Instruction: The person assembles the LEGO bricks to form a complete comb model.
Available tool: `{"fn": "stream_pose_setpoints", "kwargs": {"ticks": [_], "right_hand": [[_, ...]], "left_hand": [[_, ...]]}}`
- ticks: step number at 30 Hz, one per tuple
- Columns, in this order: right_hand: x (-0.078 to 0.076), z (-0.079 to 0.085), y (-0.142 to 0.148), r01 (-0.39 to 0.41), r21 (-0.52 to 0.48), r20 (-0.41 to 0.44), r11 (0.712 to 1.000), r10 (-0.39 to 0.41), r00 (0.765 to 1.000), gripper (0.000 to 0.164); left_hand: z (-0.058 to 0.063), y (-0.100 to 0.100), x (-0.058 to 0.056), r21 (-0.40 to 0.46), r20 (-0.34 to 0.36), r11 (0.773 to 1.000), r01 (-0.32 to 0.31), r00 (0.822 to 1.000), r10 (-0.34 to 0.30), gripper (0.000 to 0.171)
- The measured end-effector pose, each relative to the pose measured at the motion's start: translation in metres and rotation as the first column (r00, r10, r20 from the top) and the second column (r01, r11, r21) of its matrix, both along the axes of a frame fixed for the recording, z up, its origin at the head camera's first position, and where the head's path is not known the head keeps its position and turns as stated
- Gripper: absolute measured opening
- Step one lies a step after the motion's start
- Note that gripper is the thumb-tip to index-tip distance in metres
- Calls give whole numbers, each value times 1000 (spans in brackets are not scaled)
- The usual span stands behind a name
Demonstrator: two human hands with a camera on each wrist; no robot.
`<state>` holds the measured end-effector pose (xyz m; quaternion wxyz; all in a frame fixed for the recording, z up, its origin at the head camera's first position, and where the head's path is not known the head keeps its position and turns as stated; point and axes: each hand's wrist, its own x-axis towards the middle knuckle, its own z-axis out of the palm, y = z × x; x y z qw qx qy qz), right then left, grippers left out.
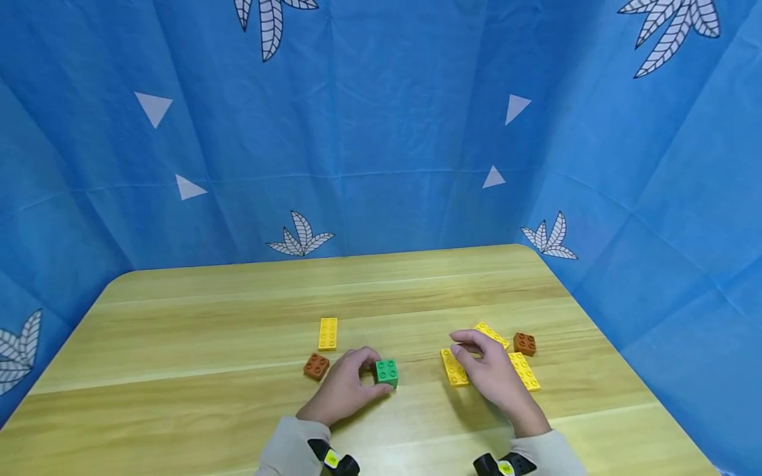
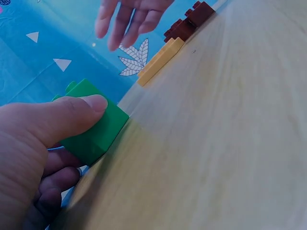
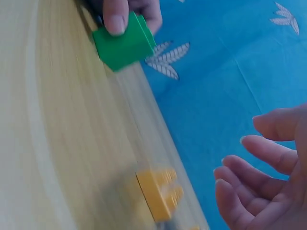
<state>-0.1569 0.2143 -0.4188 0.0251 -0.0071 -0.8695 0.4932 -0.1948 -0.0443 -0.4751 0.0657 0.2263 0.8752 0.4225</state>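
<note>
My left hand [image 1: 345, 389] pinches a green toy building brick [image 1: 387, 373] between thumb and fingers, close over the table. In the left wrist view the thumb lies across the side of the green brick [image 2: 103, 127], with its studs facing away. My right hand [image 1: 493, 373] hovers over a group of flat yellow bricks, its fingers relaxed and nothing between them. Nearest to its fingertips is one yellow brick [image 1: 454, 370]; a second yellow brick [image 1: 493, 334] lies behind the hand and a third yellow brick [image 1: 525, 372] to its right, both partly hidden.
A brown brick [image 1: 525, 344] sits beyond the yellow ones at the right. Left of my left hand are another brown brick [image 1: 316, 366] and a flat yellow brick [image 1: 328, 334]. The wooden table [image 1: 208, 330] ends at a blue patterned cloth [image 1: 387, 132].
</note>
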Motion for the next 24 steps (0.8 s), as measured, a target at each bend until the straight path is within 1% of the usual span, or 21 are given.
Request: {"fn": "stream_pose_setpoints", "kwargs": {"ticks": [5,9,11,16,20,24], "right_hand": [[5,-3,20,76,86,-10,993,-76,997,29],[9,-5,31,112,174,20,978,-117,993,32],[10,-6,35,118,199,38,973,-128,991,33],[14,-7,42,111,234,54,966,-126,991,34],[17,-9,47,84,303,44,949,-102,994,37],[20,-14,51,54,360,55,932,-79,995,40]], "left_hand": [[-1,1,0,11,-1,1000,4,1000,-4,34],[-2,1,0,14,-6,1000,3,1000,-3,35],[-2,0,0,11,-8,1000,2,1000,-1,36],[-2,-1,-1,11,-4,1000,3,1000,-3,37],[-3,-1,-1,12,-4,1000,5,1000,-5,39],[-3,1,0,11,1,1000,5,1000,-5,42]]}}
